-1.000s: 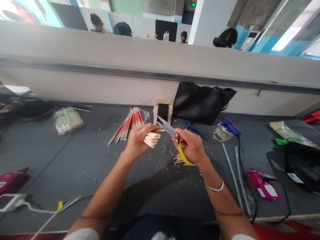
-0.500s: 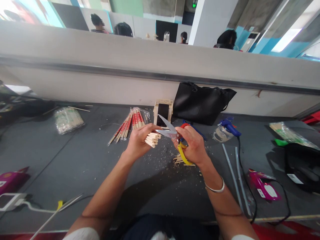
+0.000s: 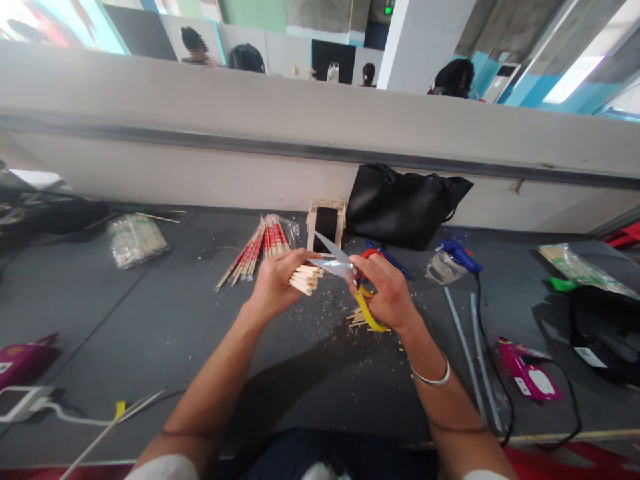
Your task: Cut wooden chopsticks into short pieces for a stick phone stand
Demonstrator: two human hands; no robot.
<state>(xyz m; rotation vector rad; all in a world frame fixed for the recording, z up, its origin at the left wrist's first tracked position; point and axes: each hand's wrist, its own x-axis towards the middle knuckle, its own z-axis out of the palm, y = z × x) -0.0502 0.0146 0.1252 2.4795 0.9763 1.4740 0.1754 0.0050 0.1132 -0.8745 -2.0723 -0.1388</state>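
My left hand [image 3: 276, 281] grips a bundle of short pale wooden sticks [image 3: 307, 277], their cut ends pointing right. My right hand [image 3: 387, 293] holds scissors [image 3: 345, 268] with red and yellow handles, the blades parted and their tips right at the stick ends. Under my right hand lies a small heap of cut stick pieces [image 3: 358, 319] amid wood chips on the dark table [image 3: 150, 313].
Behind my hands stand a small wooden frame model [image 3: 327, 222] and a black bag [image 3: 403, 204]. A pack of red-wrapped chopsticks [image 3: 260, 248] lies left of it. A blue glue gun [image 3: 459, 254], glue rods [image 3: 467, 340] and a pink tool [image 3: 525, 371] lie right; a bagged stick pack [image 3: 136, 239] lies left.
The scissor blades have swung open and come down to the ends of the stick bundle. My left hand has hardly moved.
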